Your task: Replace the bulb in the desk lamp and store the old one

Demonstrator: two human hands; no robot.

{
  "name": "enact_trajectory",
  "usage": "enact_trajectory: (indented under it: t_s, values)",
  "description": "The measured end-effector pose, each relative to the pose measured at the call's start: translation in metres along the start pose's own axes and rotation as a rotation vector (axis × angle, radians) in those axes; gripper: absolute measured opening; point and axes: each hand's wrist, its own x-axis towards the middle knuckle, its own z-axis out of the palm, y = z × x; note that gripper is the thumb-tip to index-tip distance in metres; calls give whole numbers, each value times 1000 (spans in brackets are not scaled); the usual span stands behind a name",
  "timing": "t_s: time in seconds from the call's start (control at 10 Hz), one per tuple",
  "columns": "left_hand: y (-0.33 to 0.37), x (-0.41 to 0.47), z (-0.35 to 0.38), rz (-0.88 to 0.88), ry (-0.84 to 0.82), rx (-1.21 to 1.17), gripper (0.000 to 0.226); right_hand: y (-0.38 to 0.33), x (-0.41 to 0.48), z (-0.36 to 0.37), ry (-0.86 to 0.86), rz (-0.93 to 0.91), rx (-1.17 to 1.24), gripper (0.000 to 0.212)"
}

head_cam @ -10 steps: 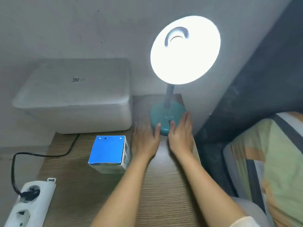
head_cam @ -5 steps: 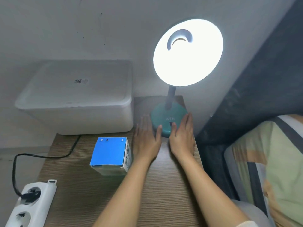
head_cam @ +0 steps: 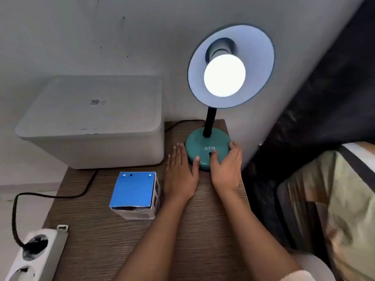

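The lamp (head_cam: pixel 209 148) is standing lit at the bench's (head_cam: pixel 125 240) far right corner, its bulb (head_cam: pixel 224 75) glowing in the shade, while the left hand (head_cam: pixel 180 175) is lying flat and open beside the base and the right hand (head_cam: pixel 226 169) is resting on it, fingers spread, gripping nothing.

White storage bin (head_cam: pixel 95 122), power strip (head_cam: pixel 34 254), black cord (head_cam: pixel 50 196), wooden table (head_cam: pixel 182 240).

Both bare forearms reach up from the lower middle of the frame toward its centre. The left hand (head_cam: pixel 180 175) lies flat, palm down, fingers straight and together. The right hand (head_cam: pixel 226 169) is loosely cupped, fingers spread, thumb extended forward.
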Motion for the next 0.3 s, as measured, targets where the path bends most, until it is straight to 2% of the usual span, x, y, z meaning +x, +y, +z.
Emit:
enact_trajectory:
  t_s: [0.1, 0.3]
  values:
    - [1, 0, 0, -1, 9, -12, 85, 3, 2, 3, -1, 7, 14, 59]
    - [5, -9, -8, -33, -23, -27, 74, 7, -8, -3, -66, -46, 41, 62]
